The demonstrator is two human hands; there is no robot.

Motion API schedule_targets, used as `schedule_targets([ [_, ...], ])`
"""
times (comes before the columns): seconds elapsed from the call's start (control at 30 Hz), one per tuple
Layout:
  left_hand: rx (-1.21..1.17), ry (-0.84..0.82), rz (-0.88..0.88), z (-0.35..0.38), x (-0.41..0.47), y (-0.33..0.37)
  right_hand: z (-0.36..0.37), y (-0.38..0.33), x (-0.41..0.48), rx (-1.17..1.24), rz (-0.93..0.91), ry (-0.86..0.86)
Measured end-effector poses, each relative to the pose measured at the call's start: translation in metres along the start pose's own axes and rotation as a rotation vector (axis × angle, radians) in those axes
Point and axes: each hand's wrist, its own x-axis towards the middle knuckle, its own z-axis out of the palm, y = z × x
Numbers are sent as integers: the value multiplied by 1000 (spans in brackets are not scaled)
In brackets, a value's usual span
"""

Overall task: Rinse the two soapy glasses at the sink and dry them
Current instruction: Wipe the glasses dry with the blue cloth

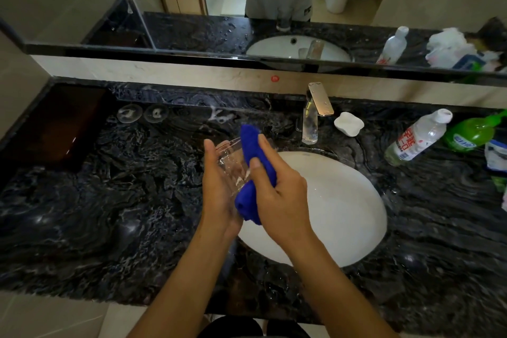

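1. 2 hands meet above the left rim of the sink (356,228): the left hand (219,200) cradles a clear glass (230,162), held tilted
2. The right hand (282,200) grips a blue cloth (258,153) pressed against that glass
3. Right of the tap (311,118) stand a white soap dish (348,123), a water bottle (419,137) with red characters too blurred to read, and a green bottle (472,131) whose blue label is also blurred
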Motion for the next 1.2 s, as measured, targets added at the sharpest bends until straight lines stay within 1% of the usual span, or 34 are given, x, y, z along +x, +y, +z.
schedule_targets([
  [0.03, -6, 24, 18, 1, -2, 0, -1, -2, -2, -20, 8, -15],
  [0.1, 45, 98, 123, -6, 3, 0, -3, -7, -12, -30, 22, -36],
  [0.17, 70, 106, 210, -11, 5, 0, -6, -11, -21, -10, 63, -51],
  [0.27, 26, -32, 227, -20, 1, 1, -15, -21, -25, 20, 119, -100],
  [0.37, 45, -200, 246, -26, -7, 4, -22, -32, -10, 164, 289, -146],
  [0.43, 80, -239, 278, -23, -10, 7, -27, -36, 4, 318, 425, -187],
  [0.47, 95, -222, 305, -21, -10, 9, -29, -38, 8, 367, 459, -212],
  [0.53, 84, -138, 348, -18, -9, 13, -30, -38, 6, 361, 440, -234],
  [0.63, 14, -38, 365, -16, -6, 18, -28, -32, -9, 197, 285, -206],
  [0.67, -5, -57, 343, -17, -7, 19, -27, -31, -11, 182, 255, -197],
  [0.7, -23, -110, 301, -17, -9, 20, -26, -30, -10, 208, 270, -188],
  [0.77, -44, -236, 215, -16, -14, 18, -26, -27, 0, 371, 436, -200],
  [0.8, -40, -270, 201, -14, -16, 17, -27, -26, 6, 458, 527, -221],
  [0.87, -10, -257, 233, -13, -16, 17, -28, -20, 17, 574, 652, -269],
  [0.97, 48, -201, 323, -13, -11, 19, -27, -10, 24, 718, 778, -338],
  [1.07, 85, -195, 411, -16, -5, 24, -22, -8, 18, 931, 840, -416],
  [1.13, 133, -200, 473, -17, -2, 29, -16, -5, 11, 1093, 830, -399],
  [1.2, 223, -181, 563, -16, -2, 33, -7, -8, 5, 1199, 808, -322],
])
